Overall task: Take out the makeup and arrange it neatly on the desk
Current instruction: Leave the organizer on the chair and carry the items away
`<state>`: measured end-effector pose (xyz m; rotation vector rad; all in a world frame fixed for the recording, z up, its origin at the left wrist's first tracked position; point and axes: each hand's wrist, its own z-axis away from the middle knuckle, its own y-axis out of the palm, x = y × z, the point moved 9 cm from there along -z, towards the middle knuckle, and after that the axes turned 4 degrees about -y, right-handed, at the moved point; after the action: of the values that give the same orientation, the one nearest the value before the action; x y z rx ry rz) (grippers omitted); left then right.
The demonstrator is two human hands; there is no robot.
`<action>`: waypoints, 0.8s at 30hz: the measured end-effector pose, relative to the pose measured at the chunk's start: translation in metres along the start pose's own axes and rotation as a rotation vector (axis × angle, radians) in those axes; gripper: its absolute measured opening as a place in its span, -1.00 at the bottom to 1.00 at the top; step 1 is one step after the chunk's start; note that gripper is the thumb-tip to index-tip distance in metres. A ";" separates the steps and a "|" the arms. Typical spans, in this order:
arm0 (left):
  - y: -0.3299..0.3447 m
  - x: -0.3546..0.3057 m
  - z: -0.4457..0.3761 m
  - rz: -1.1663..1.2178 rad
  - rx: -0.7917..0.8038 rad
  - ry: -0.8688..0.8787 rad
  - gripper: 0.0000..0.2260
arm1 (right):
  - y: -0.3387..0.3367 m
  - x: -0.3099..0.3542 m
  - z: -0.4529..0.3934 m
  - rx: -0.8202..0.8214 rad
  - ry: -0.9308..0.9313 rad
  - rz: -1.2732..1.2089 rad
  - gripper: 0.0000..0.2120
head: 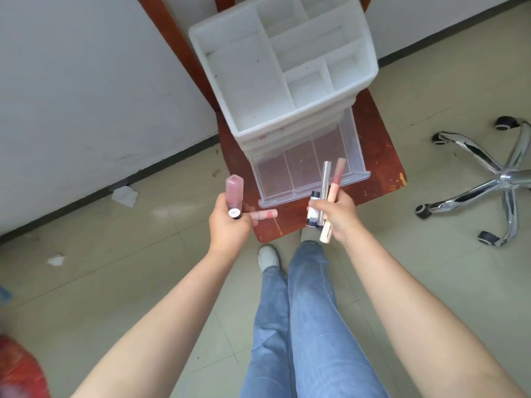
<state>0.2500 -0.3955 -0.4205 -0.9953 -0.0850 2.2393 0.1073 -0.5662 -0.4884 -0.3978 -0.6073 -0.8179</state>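
Holding Makeup in Both Hands, Drawer Emptied

Nearest, the left hand (228, 222) gripped a pink bottle (234, 191) and a lip tube (264, 214); the right hand (334, 215) bunched slim tubes (330, 191), likely for one trip to a desk not in view. Beyond, the clear drawer (310, 168) stood open under the white organizer (283, 64).

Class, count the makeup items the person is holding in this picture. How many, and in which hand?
6, possibly more hidden. Left hand: pink bottle, dark-capped tube, pink lipstick. Right hand: silver tube, pink-and-beige tube, dark-labelled tube.
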 end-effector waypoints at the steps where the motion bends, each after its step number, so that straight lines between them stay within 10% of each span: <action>1: -0.005 0.002 0.003 -0.001 -0.007 -0.008 -0.74 | 0.003 0.003 0.002 0.010 -0.014 0.037 -0.74; 16: -0.028 0.012 0.009 -0.241 -0.060 -0.119 -0.73 | -0.004 0.057 0.007 -0.172 -0.082 -0.397 -0.74; 24: 0.003 -0.018 0.008 -0.377 -0.032 -0.019 -0.77 | 0.046 0.102 -0.027 0.135 -0.055 -0.143 -0.79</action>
<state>0.2516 -0.4071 -0.4044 -0.8907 -0.2931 1.9065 0.2061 -0.6090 -0.4477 -0.2559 -0.7444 -0.8985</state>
